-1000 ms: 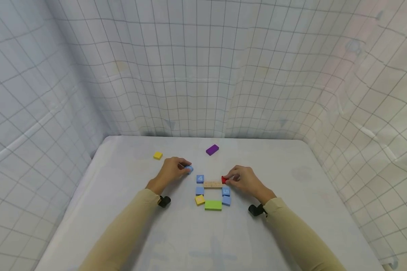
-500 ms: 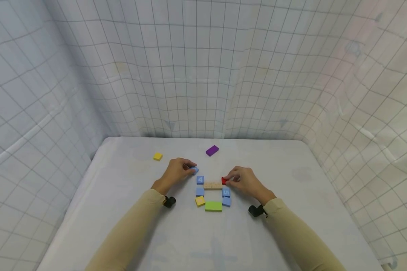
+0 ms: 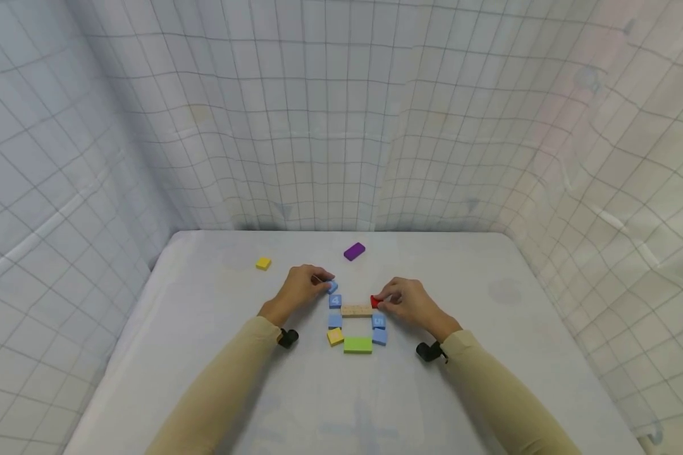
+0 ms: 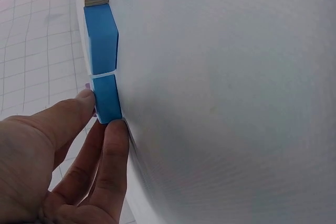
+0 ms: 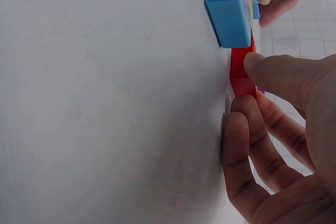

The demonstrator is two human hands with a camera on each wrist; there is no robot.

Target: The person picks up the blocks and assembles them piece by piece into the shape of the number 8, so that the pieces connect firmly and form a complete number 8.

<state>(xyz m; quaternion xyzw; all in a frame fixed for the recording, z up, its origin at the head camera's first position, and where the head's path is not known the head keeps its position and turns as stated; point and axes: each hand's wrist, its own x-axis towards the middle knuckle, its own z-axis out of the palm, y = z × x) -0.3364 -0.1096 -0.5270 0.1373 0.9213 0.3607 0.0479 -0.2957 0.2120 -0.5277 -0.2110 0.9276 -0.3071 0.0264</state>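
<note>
In the head view my left hand [image 3: 300,291] pinches a small blue block [image 3: 332,287] just behind the blue block marked 4 [image 3: 334,301]. The left wrist view shows the held blue block [image 4: 107,99] end to end with its neighbour, a thin pale line between them. Across the layout, my right hand [image 3: 411,303] holds a red block [image 3: 375,302] between thumb and fingers, at the right end of a wooden strip [image 3: 356,311]. Seen from the right wrist, the red block [image 5: 242,71] lies against or very near a blue block [image 5: 229,18]; fingertips cover part of it.
Nearer the person lie a plain blue block [image 3: 334,321], a yellow block [image 3: 335,336], a green block [image 3: 358,345], a blue block marked 5 [image 3: 379,321] and another blue one [image 3: 379,337]. Farther back are a purple block [image 3: 355,251] and a yellow block [image 3: 264,263].
My left hand has moved right with its blue block, up to the block marked 4. My right hand stays on the red block, almost unmoved.
</note>
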